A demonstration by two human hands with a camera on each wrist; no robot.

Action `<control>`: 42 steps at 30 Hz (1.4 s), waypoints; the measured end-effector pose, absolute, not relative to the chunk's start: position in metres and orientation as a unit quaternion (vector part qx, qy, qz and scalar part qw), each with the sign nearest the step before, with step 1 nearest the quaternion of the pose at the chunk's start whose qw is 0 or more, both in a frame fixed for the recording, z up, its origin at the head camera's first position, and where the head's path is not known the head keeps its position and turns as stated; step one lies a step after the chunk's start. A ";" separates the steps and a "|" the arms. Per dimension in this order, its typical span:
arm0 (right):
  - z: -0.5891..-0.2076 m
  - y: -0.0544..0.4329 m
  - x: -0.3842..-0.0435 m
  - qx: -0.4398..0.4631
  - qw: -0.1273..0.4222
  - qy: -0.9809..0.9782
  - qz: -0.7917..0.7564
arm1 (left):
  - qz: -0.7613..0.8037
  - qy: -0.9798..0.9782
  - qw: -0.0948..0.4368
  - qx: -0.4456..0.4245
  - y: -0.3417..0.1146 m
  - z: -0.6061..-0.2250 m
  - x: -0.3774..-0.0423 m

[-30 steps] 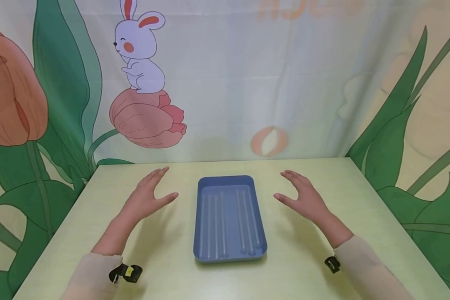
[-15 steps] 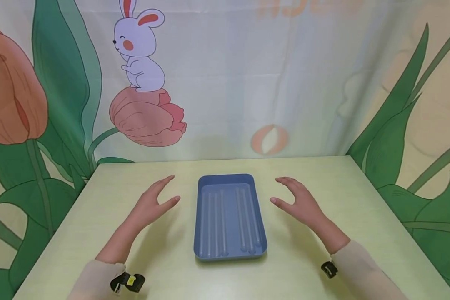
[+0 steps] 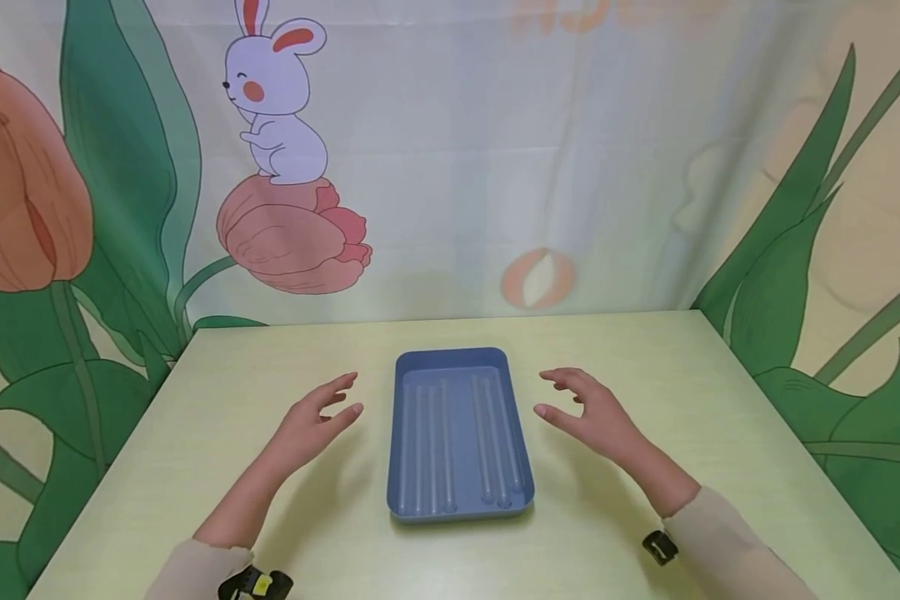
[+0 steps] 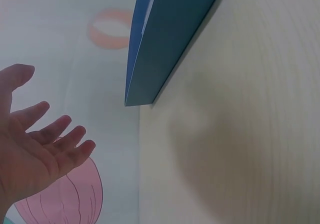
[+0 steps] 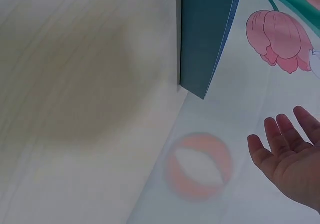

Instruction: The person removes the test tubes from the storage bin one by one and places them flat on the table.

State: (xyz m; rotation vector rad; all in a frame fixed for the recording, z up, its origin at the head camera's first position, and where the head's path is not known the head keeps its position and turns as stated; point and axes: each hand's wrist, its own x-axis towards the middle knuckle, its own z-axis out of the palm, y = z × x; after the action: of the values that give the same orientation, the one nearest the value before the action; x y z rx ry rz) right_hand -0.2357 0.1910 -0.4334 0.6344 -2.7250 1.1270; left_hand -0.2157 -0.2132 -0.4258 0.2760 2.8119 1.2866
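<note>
A blue rectangular tray point(image 3: 465, 450) lies on the table, with several clear, tube-like rods or ridges running lengthwise inside it, in a left and a right group. To its left my left hand point(image 3: 307, 429) hovers above the table, fingers relaxed and thumb apart. My right hand point(image 3: 596, 417) mirrors it on the other side, palm facing the tray. Neither hand touches anything. In the left wrist view the tray's side wall point(image 4: 170, 39) rises beyond the spread fingers point(image 4: 60, 129). The right wrist view shows the opposite wall point(image 5: 205, 34) and loosely bent fingers point(image 5: 280, 136).
The pale yellow-green table point(image 3: 465, 567) ends at a printed curtain point(image 3: 435, 167) with a rabbit and tulips. Green leaves are printed on the cloth at both sides. Black wrist cameras sit on both sleeves, one being the right camera point(image 3: 660, 547).
Both hands have come down a little toward the near edge and slightly inward toward the tray. Their fingers are a bit more bent. The tray has stayed in place.
</note>
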 end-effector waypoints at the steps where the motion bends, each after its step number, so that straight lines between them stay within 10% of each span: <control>1: -0.433 0.190 -0.235 0.210 0.060 -0.901 0.376 | 0.418 0.904 0.020 0.087 -0.213 -0.426 -0.215; 42: -0.399 0.156 -0.252 0.118 -0.204 -0.835 0.497 | 0.639 0.754 0.149 -0.018 -0.193 -0.468 -0.211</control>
State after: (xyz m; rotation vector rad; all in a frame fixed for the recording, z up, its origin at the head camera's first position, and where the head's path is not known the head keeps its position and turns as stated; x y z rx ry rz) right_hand -0.2522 0.1565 -0.3991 0.4290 -3.0319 1.8029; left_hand -0.2109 -0.1927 -0.4678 -0.0521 2.1679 1.8372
